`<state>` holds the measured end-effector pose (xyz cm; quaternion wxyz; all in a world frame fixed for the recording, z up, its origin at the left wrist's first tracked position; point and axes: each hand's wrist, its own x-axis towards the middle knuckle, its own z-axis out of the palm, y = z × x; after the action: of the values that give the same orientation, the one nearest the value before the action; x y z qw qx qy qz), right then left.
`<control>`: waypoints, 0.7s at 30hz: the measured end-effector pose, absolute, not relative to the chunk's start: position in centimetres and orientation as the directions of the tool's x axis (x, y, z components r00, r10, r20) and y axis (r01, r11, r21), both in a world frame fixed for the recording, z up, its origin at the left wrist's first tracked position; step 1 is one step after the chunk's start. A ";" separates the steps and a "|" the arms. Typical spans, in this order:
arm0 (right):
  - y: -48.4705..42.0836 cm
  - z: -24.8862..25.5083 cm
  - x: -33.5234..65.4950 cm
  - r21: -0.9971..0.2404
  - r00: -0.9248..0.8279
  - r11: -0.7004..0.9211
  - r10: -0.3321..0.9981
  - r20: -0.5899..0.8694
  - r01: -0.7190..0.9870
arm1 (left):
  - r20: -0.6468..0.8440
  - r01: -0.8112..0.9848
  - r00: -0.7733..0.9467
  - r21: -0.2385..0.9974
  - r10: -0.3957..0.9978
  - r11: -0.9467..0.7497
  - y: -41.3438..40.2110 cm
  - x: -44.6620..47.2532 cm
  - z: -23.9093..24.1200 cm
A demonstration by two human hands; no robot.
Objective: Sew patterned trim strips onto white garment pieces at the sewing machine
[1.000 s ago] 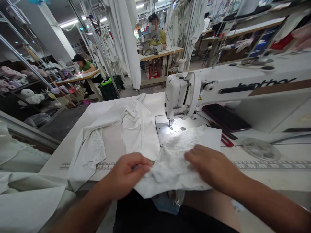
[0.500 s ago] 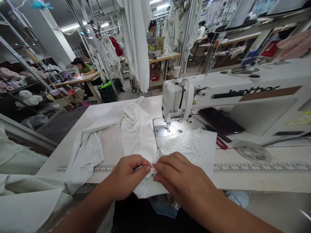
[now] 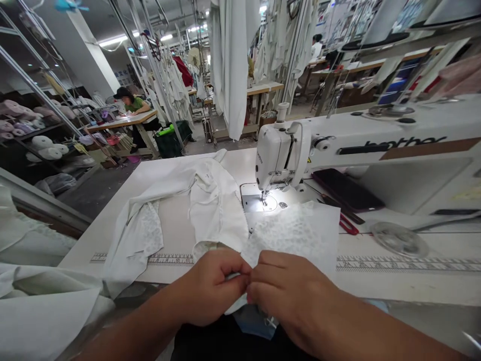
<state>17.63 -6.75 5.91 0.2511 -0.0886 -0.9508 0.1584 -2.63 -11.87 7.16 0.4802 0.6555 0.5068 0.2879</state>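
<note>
Both the left hand [image 3: 214,286] and right hand [image 3: 285,296] pinch the white patterned fabric piece's [image 3: 296,235] near edge together (fingertips touching), keeping it aligned before the white sewing machine [image 3: 285,150].

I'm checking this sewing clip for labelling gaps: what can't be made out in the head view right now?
- The cloth edge pinched between left hand and right hand: hidden by the fingers.
- The needle under the sewing machine head: too small, washed out by the lamp glare.
- The ruler numbers: too small and blurred.
- The machine's right end: cut off by the frame edge.
- The red-handled tool: partly under the cloth.
</note>
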 end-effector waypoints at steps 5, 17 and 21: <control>-4.4 2.7 22.0 -0.172 -0.791 0.823 0.568 0.228 0.542 | -0.216 0.225 0.101 0.956 0.971 0.189 -11.9 -5.3 6.2; -6.7 5.1 16.9 -0.360 -0.703 0.867 0.493 0.513 0.345 | -0.194 0.390 0.146 0.912 0.970 0.124 -11.1 -3.0 6.7; -5.9 4.9 16.2 -0.207 -0.766 0.920 0.391 0.510 0.332 | -0.196 0.381 0.163 0.917 0.967 0.121 -11.2 -3.1 6.8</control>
<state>16.15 -5.86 4.90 0.2827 -0.1928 -0.9382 0.0521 -3.14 -11.19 6.81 0.4837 0.5895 0.5715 0.3031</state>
